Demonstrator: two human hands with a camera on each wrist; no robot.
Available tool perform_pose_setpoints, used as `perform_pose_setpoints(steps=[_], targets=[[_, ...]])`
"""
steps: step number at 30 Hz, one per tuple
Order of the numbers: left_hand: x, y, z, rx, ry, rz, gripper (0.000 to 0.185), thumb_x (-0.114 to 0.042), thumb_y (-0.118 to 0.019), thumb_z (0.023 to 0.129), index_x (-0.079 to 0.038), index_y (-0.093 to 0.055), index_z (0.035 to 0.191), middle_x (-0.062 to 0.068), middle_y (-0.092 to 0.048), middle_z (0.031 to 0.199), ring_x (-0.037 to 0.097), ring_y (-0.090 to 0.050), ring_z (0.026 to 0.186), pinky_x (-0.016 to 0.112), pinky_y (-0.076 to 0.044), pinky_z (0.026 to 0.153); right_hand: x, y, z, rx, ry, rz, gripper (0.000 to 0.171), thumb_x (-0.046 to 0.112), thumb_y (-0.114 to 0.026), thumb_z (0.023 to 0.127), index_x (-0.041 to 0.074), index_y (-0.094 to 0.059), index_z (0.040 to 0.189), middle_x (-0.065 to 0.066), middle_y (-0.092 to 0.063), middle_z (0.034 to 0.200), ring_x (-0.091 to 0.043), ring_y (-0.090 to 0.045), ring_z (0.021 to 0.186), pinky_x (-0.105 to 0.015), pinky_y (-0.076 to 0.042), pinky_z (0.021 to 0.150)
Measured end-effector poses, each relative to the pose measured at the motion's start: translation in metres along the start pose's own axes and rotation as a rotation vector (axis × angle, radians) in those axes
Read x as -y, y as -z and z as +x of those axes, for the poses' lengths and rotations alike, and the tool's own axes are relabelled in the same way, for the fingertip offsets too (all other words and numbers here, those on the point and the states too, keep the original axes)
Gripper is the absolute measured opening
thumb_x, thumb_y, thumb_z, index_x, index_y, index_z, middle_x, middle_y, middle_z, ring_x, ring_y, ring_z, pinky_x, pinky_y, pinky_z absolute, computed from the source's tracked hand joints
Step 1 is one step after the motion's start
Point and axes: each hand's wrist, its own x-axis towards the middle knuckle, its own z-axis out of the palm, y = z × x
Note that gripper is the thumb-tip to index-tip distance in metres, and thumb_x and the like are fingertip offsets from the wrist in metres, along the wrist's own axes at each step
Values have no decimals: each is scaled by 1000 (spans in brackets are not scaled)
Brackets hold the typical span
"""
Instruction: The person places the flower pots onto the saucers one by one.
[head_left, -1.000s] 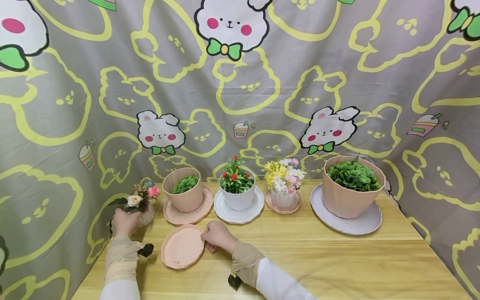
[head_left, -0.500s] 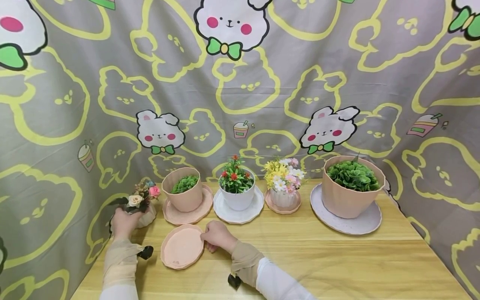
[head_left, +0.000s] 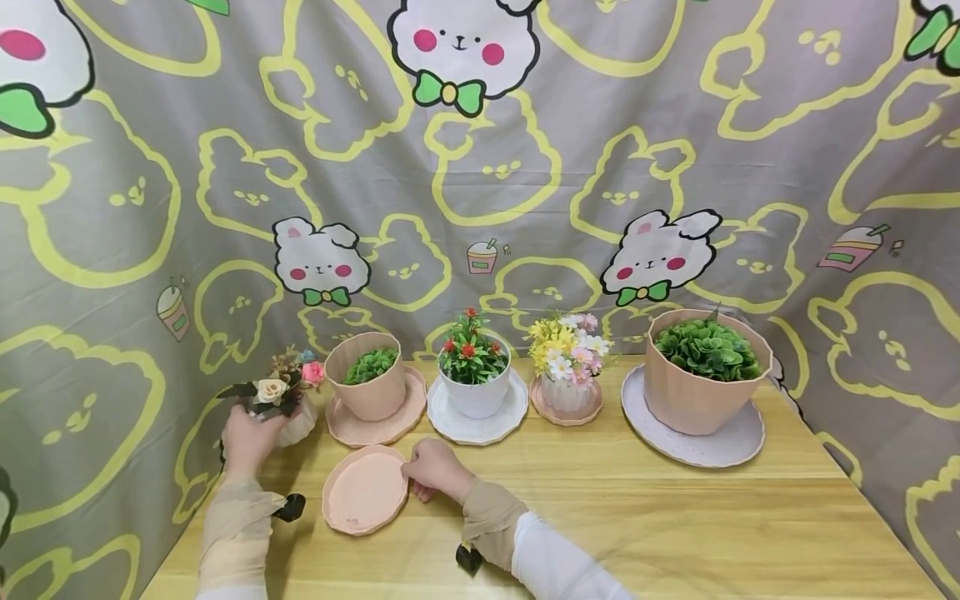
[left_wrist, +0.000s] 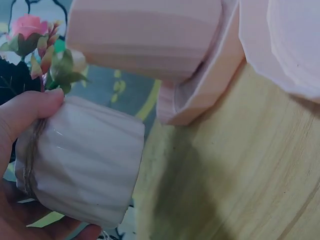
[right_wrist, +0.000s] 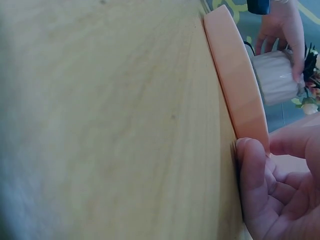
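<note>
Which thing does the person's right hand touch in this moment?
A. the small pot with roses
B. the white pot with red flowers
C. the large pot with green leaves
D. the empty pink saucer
D: the right hand pinches the rim of the empty pink saucer, which lies on the table.

Backdrop: grey fabric curtain (head_left: 675,125), yellow rabbit outlines, white rabbits with pink cheeks and green bows. Light yellow wooden table (head_left: 675,525), visible grain. Near the left edge: white ribbed ceramic pot (left_wrist: 85,175) of pink and cream flowers; empty salmon-pink round saucer (head_left: 365,492). Along the back edge: salmon-pink pots (head_left: 367,386) of green foliage, white pot (head_left: 476,392) with red flowers, yellow-white-pink bouquet (head_left: 567,346). Beige sleeves (head_left: 491,521).
</note>
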Motion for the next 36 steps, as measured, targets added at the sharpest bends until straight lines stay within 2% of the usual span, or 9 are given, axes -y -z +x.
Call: perform_pose_setpoints(steps=[12,16,22,27,33,36], targets=[[-22,14,-19,-44,-97,-1,80,-32,-79,77,12,-42,133,39,-51,126,54,-49,115,63,-40,97,1,1,0,-1,-2,13,29,5,-61,85,8,-53,57,1,-51,41,-8,-47,31,-25,-48,34],[-31,18,-29,-41,-126,-6,86,-39,-82,75,10,-44,134,38,-52,127,54,-50,117,64,-39,99,1,1,0,-2,3,12,30,6,-61,85,9,-52,56,1,-51,41,-8,-47,31,-25,-48,34],[-42,22,-44,-26,-152,-4,84,-43,-83,73,6,-47,131,35,-55,126,53,-50,118,64,-40,98,1,2,0,1,14,12,31,6,-61,85,9,-52,56,1,-51,41,-8,-47,30,-26,-48,35],[-45,22,-54,-12,-159,24,81,-48,-82,72,4,-51,126,33,-59,123,51,-53,115,64,-41,94,0,1,0,2,9,10,32,6,-61,85,9,-52,55,1,-51,41,-8,-47,30,-26,-48,35],[-44,15,-62,-23,-236,0,76,-40,-84,71,9,-53,120,36,-61,114,51,-58,107,62,-44,91,-1,1,0,-2,6,15,30,5,-60,84,7,-53,55,1,-51,41,-8,-47,30,-26,-48,35],[-42,11,-68,23,-244,-31,79,-35,-84,73,11,-48,126,38,-58,119,52,-56,111,62,-43,95,-1,1,0,-3,3,13,31,5,-60,85,8,-53,55,1,-51,41,-8,-47,30,-26,-48,35]])
